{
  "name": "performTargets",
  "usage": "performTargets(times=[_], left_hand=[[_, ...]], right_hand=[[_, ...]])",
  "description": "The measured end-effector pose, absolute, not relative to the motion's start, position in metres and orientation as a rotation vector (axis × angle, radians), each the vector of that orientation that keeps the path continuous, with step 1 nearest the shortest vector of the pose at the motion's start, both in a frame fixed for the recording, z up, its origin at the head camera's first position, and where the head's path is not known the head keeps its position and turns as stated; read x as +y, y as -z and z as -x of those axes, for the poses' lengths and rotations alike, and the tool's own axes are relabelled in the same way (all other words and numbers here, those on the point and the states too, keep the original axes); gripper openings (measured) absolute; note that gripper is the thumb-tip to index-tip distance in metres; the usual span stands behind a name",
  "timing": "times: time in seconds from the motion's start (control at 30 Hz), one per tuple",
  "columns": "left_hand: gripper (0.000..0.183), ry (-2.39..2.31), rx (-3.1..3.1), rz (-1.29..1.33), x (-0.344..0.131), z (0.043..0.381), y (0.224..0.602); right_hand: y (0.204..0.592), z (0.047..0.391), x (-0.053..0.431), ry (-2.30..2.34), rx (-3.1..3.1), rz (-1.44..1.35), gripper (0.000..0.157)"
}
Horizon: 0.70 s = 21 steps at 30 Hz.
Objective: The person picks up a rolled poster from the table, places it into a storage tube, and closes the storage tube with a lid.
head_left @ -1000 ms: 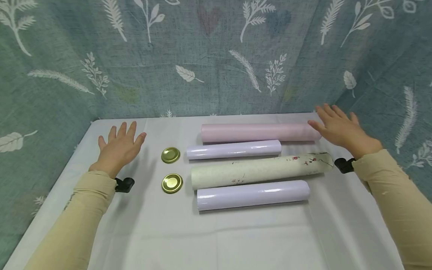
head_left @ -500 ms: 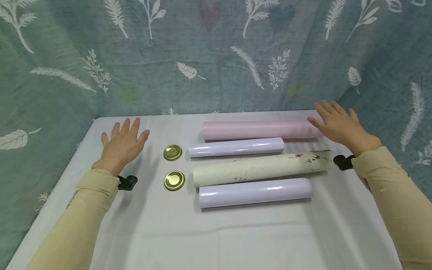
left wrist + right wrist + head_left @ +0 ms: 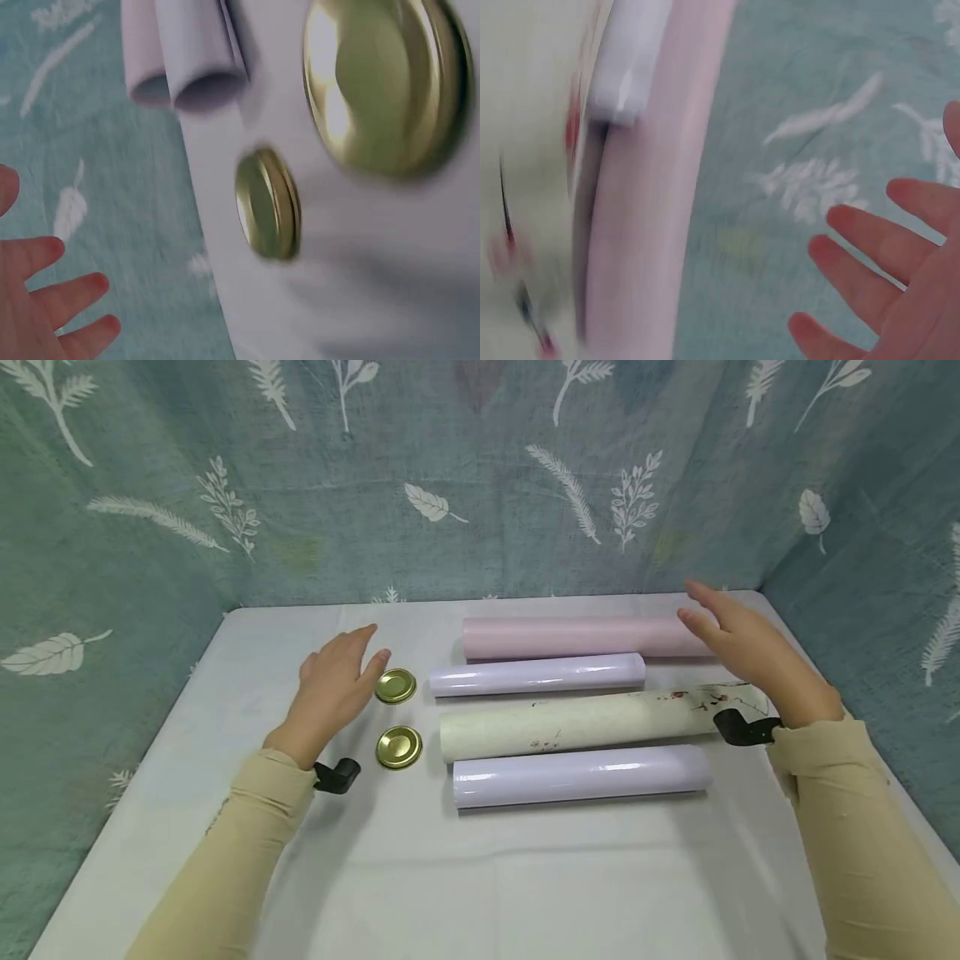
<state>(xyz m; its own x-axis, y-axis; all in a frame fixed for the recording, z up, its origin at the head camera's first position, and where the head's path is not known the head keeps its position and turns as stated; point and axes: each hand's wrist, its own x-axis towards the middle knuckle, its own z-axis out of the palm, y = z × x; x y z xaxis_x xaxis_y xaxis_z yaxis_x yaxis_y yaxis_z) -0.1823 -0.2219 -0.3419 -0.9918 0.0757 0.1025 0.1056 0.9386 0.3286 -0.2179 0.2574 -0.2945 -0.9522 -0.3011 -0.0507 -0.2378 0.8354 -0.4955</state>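
Note:
My left hand (image 3: pixel 328 695) hovers just left of two gold jar lids, its fingers extended and holding nothing. The back lid (image 3: pixel 395 686) is closest to the thumb, and the front lid (image 3: pixel 399 747) lies nearer me; both show large in the left wrist view. My right hand (image 3: pixel 757 647), fingers spread and bare, is over the right end of a pink roll (image 3: pixel 577 638). In front of that roll lie a short glossy white roll (image 3: pixel 536 676), a long cream roll with a floral print (image 3: pixel 570 724) and another glossy white roll (image 3: pixel 581 777).
A white cloth (image 3: pixel 480 877) covers the table. Green-blue fabric with white leaf prints (image 3: pixel 480 527) hangs behind it and along both sides. A black strap mount (image 3: pixel 337 775) sits on my left wrist, another mount (image 3: pixel 744 727) on my right.
My left hand has moved right, close to the lids. The right hand has turned on its side and drawn inward slightly. The rolls and lids lie as before, while the head view has shifted a little.

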Motion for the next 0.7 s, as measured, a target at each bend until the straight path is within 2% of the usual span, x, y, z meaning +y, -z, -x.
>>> performTargets(times=[0.17, 0.47, 0.7], left_hand=[[0.061, 0.713, -2.928, 0.252, -0.189, 0.173, 0.350], [0.050, 1.003, -2.856, 0.410, -0.162, 0.157, 0.366], [0.045, 1.151, -2.838, 0.350, -0.159, 0.153, 0.363]], right_hand=[[0.303, 0.206, 0.237, 1.012, 2.863, 0.444, 0.061], [0.320, 0.200, 0.207, 1.295, 2.707, 0.561, 0.052], [0.333, 0.197, 0.196, 1.480, 2.651, 0.672, 0.049]])
